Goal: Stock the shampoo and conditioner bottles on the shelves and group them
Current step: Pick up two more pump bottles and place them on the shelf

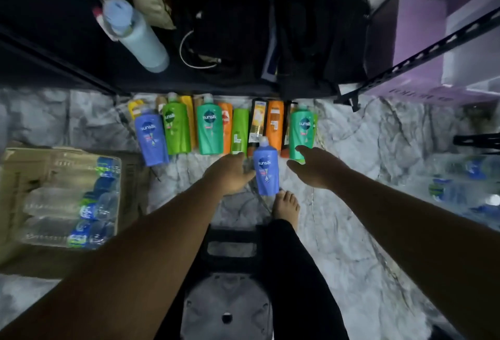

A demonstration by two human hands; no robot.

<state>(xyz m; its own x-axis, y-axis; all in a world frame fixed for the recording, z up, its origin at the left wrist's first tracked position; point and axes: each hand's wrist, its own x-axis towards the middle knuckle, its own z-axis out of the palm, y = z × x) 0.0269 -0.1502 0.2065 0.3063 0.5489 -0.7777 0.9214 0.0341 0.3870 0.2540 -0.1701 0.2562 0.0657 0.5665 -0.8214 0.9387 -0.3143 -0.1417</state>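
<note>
**Picking from the floor row, shelf not yet stocked**

On my feed the shampoo and conditioner bottles stand in a row (216, 131) on the marble floor (365, 150), across the middle of the frame, just below the front edge of the dark shelf (189, 88). One blue bottle (266, 169) stands alone in front of that row, at frame centre. Its twin, a second blue bottle (151, 139), is at the row's left end.

The left hand (230, 174) sits right against the left side of the lone blue bottle with its fingers curled towards it. The picture is soft there, so I cannot tell whether it grips the bottle or only touches it. The right hand (316, 166) is spread with straight fingers and holds nothing. Its fingertips reach the foot of the teal bottle (303, 134) at the right end of the row. The two hands are apart, with the blue bottle between them.

I judge this to be the picking stage: nothing from the row is on the shelf. The next move calls for a firm hold round the blue bottle's body and a lift clear of its neighbours. A place on the shelf with room for the second blue bottle beside it would keep the colours grouped.
</note>
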